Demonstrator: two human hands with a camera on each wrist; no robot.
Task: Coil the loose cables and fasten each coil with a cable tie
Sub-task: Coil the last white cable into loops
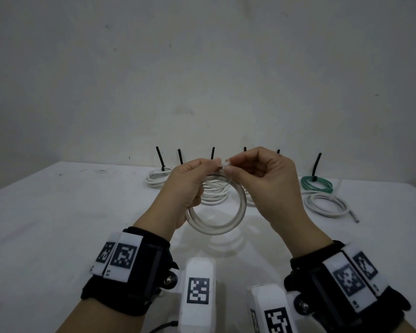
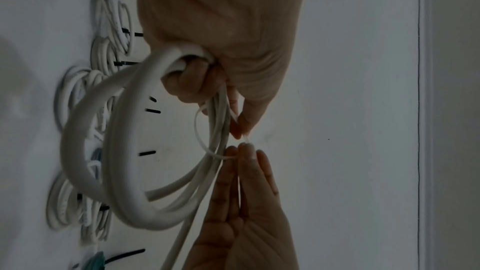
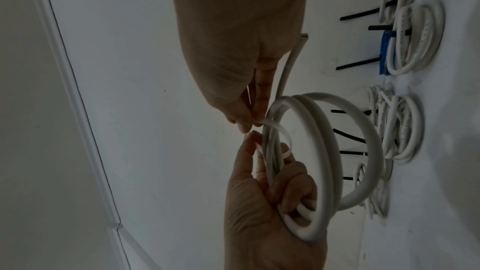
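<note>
White cable coil [image 1: 216,212] is held above the tabletop [image 1: 70,212]: left hand [image 1: 187,186] grips the bundled turns and one end of the white cable tie [image 3: 279,130], right hand [image 1: 267,179] pinches the other. We feed tail into head and cinch snug. No containers in view; finished coils [image 1: 324,203] lie behind.

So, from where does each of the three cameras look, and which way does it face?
Head: worn on the head, looks forward and down at the table; both hands and wrist bands show.
Left wrist: looks along the left hand, which holds the white cable coil.
Right wrist: looks along the right hand, which pinches the white cable tie.
Shared: all three show both hands, the coil and the tie.
</note>
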